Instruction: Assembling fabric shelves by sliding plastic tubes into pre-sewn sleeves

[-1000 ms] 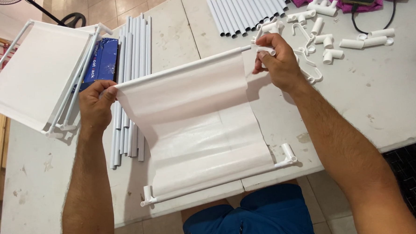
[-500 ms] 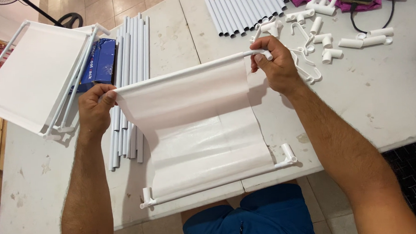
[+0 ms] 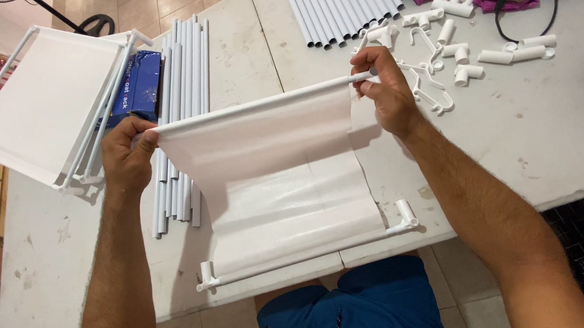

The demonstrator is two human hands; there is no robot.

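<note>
I see the white tabletop (image 3: 540, 140) filling most of the view. At its left edge, partly overhanging, lies a finished white fabric shelf frame (image 3: 40, 109). Over the near edge hangs the white fabric panel (image 3: 279, 177), its lower tube with elbow connectors (image 3: 406, 215) resting right at that edge. My left hand (image 3: 126, 158) is closed round the left end of the upper white tube (image 3: 263, 105) threaded through the panel's top hem, and my right hand (image 3: 384, 91) pinches the right end with fingers curled tight, holding it raised above the table. Beside the left hand lies a bundle of long white tubes (image 3: 181, 116), touching a blue packet (image 3: 137, 85). Shorter tubes (image 3: 344, 11) and small white connectors (image 3: 457, 45) sit toward the far right corner.
</note>
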